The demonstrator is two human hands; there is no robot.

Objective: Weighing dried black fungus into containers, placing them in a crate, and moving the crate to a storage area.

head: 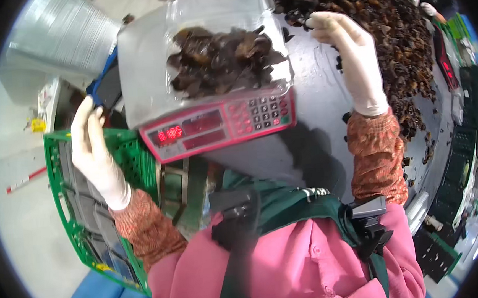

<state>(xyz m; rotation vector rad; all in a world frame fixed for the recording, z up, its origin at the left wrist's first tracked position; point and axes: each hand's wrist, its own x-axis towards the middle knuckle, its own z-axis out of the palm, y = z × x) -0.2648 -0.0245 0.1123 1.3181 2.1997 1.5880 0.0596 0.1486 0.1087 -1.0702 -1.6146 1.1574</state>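
A clear plastic tray [175, 16] holding dark, wet wood ear mushrooms [224, 60] rests on the platform of a red digital scale [216, 127], whose display is lit. My left hand [98, 154], in a white glove, is raised left of the scale, over the edge of a green crate, with nothing visible in it. My right hand [351, 58], gloved as well, is right of the tray beside a large heap of the same mushrooms [380, 27]. Its fingertips are pinched together; whether a small piece is between them I cannot tell.
A stack of clear plastic trays [64, 34] leans at the upper left. The green crate [62, 203] at my left holds dark packs. Loose pieces lie on the grey metal table [313, 81]. At the far right are another person's gloved hands [428, 9], a second scale [445, 64] and dark crates.
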